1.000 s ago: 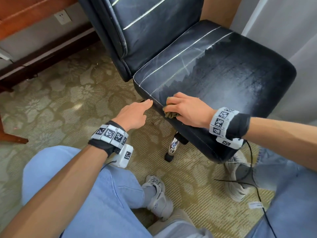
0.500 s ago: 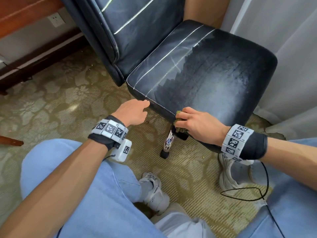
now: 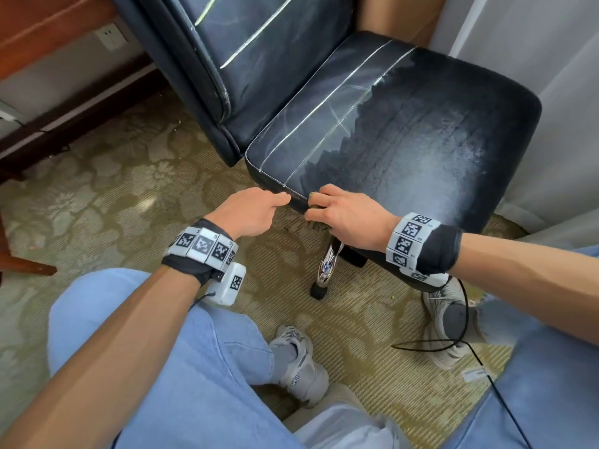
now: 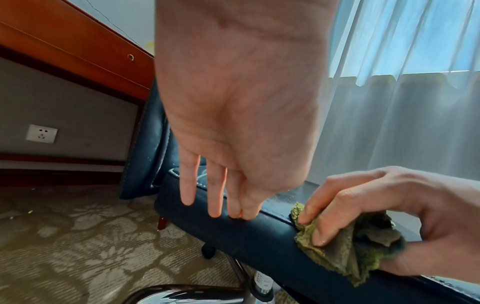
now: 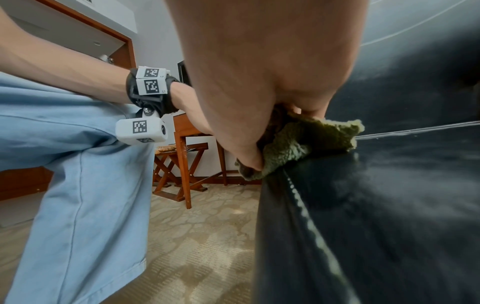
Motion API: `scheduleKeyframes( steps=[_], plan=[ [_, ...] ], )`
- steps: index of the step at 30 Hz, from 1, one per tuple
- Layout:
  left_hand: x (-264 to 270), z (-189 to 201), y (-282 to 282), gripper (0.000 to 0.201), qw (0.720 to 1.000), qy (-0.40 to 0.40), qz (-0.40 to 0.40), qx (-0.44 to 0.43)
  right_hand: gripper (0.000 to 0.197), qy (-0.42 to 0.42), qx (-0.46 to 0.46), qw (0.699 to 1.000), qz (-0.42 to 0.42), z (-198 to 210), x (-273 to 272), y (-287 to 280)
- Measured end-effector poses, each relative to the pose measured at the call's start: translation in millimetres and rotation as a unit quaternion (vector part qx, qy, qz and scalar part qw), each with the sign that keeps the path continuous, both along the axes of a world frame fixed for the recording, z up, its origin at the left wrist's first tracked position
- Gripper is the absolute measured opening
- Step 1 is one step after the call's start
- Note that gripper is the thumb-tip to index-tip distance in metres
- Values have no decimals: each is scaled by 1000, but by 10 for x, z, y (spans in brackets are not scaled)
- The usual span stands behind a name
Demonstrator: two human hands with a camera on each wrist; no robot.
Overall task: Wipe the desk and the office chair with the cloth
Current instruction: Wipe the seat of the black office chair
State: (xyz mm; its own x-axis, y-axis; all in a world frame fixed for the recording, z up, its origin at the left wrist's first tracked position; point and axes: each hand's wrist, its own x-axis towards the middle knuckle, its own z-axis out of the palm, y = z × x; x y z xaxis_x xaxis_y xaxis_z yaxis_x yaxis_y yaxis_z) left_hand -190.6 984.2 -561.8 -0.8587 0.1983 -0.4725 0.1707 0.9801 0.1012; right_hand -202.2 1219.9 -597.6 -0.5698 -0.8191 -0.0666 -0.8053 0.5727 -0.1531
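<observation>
A black leather office chair (image 3: 405,131) fills the upper head view, its seat dull with wet streaks on the right part. My right hand (image 3: 343,215) grips a bunched green cloth (image 4: 348,251) and presses it against the seat's front-left edge (image 5: 298,197). The cloth (image 5: 309,142) shows under the palm in the right wrist view; in the head view only a sliver of cloth (image 3: 311,196) peeks out. My left hand (image 3: 252,212) holds nothing, its straight fingers (image 4: 214,193) touching the seat edge just left of the cloth. The brown wooden desk (image 3: 42,30) is at the top left.
The chair's chrome leg and caster (image 3: 324,273) stand below my right hand. A patterned carpet (image 3: 123,189) covers the floor. My knees in blue jeans (image 3: 181,367) and grey shoes (image 3: 301,364) are close in front. White curtains (image 3: 534,43) hang on the right. A folding wooden stand (image 5: 182,164) stands behind.
The right hand with the cloth slid down the seat's side, then came back up to the front edge. The left hand stayed at the seat corner, fingers now touching it.
</observation>
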Motion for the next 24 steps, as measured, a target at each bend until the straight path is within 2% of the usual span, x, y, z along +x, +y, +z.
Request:
scheduleKeyframes(
  steps=[8,13,18,24],
  plan=[
    [55,111,206,47,998,-10,-58,-8,39,-11,-9,998,-65,-73,234,321],
    [148,49,350,48,994,-41,-95,27,52,-20,10,993,-116,-9,408,717],
    [379,-33,436,47,989,-6,-136,56,50,-47,-49,984,-167,54,322,873],
    [663,22,484,41,986,34,-162,6,46,-37,-56,992,-109,51,256,669]
  ],
)
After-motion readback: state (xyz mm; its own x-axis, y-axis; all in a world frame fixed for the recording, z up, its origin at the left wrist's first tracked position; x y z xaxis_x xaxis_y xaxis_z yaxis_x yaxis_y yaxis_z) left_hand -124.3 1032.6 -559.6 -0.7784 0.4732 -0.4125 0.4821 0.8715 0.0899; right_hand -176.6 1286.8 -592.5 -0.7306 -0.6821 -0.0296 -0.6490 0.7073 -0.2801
